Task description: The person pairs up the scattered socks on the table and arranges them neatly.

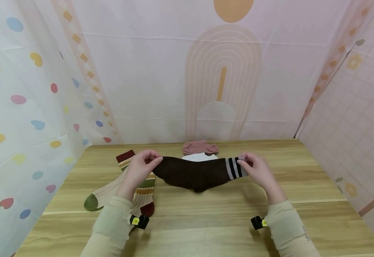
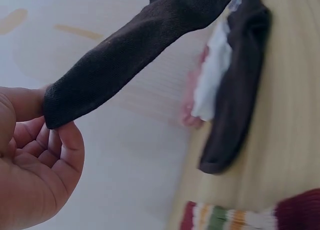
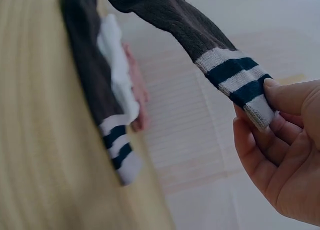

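Note:
A dark brown sock [image 1: 193, 174] with a grey-and-black striped cuff is stretched sideways between both hands, raised above the table. My left hand [image 1: 142, 167] pinches its toe end between thumb and fingers. At the other end, my right hand [image 1: 258, 172] pinches the striped cuff. A matching dark sock [image 3: 90, 64] lies flat on the table in both wrist views; in the head view the raised sock covers it. Just behind are a white sock [image 1: 200, 157] and pink socks [image 1: 198, 147].
Left on the wooden table [image 1: 206, 221] lie multicoloured striped socks, one with a green toe [image 1: 91, 202] and dark red bands, partly behind my left forearm. Patterned cloth [image 1: 148, 82] hangs along the table's back and sides.

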The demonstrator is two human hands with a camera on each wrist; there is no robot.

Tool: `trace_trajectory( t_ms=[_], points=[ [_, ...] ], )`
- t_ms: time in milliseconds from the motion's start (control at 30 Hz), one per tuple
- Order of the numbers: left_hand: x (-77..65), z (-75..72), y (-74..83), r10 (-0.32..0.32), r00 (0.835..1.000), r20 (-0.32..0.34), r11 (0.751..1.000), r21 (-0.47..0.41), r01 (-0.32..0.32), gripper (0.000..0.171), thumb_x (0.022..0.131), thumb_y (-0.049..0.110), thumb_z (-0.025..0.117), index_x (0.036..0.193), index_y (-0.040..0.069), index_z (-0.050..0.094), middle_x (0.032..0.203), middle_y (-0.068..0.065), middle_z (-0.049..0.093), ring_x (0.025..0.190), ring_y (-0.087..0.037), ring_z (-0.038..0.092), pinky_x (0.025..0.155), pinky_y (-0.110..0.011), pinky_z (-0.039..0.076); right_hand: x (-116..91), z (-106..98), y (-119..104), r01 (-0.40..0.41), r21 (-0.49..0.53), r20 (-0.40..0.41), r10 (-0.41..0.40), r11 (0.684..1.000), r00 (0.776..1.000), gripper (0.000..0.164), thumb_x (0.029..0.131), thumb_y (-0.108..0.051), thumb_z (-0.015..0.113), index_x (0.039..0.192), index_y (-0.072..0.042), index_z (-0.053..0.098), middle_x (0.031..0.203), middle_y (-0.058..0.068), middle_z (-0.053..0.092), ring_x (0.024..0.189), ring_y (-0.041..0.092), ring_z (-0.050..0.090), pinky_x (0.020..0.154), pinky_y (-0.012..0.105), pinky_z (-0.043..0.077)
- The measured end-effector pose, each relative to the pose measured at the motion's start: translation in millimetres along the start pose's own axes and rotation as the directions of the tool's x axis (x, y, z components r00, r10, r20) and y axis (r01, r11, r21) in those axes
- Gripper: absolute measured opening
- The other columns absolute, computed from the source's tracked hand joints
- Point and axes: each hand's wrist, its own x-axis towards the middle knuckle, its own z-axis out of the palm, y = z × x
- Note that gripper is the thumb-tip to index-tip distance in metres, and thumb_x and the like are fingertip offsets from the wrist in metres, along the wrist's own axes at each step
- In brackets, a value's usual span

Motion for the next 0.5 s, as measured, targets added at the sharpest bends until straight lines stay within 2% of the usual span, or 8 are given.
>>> trace_trajectory(
  t_ms=[233,400,500],
  points=[
    [2.9,11.4,-17.7,-0.043,0.999,0.011,0.999,0.008,0.043,0.014,0.095,0.016,0.069,0.100,0.003,0.071,0.088,-0.004,0.069,0.078,-0.017,0.059,0.069,-0.028,0.049,-3,11,14,0.020,-0.037,0.016,-0.019,0.999,1.000,0.012,0.096,-0.005,0.063,0.105,0.002,0.066,0.085,0.005,0.062,0.075,0.017,0.054,0.066,0.031,0.047],
    [1.0,13.9,-18.4,-0.066,0.998,0.022,0.998,0.023,0.065,0.012,0.095,0.015,0.069,0.098,0.004,0.071,0.087,-0.004,0.069,0.078,-0.017,0.059,0.070,-0.030,0.049,-5,12,18,0.025,-0.045,0.013,-0.024,0.999,1.000,0.012,0.096,-0.005,0.064,0.106,0.002,0.066,0.084,0.006,0.062,0.077,0.019,0.056,0.069,0.034,0.048],
    [1.5,14.3,-17.3,-0.079,0.997,0.025,0.996,0.042,0.078,0.012,0.095,0.016,0.068,0.098,0.005,0.071,0.088,-0.004,0.069,0.079,-0.018,0.060,0.070,-0.031,0.049,-7,11,16,0.016,-0.043,0.018,-0.015,0.999,1.000,0.015,0.097,-0.008,0.064,0.108,0.003,0.066,0.089,0.007,0.064,0.084,0.023,0.061,0.074,0.039,0.051]
  ],
)
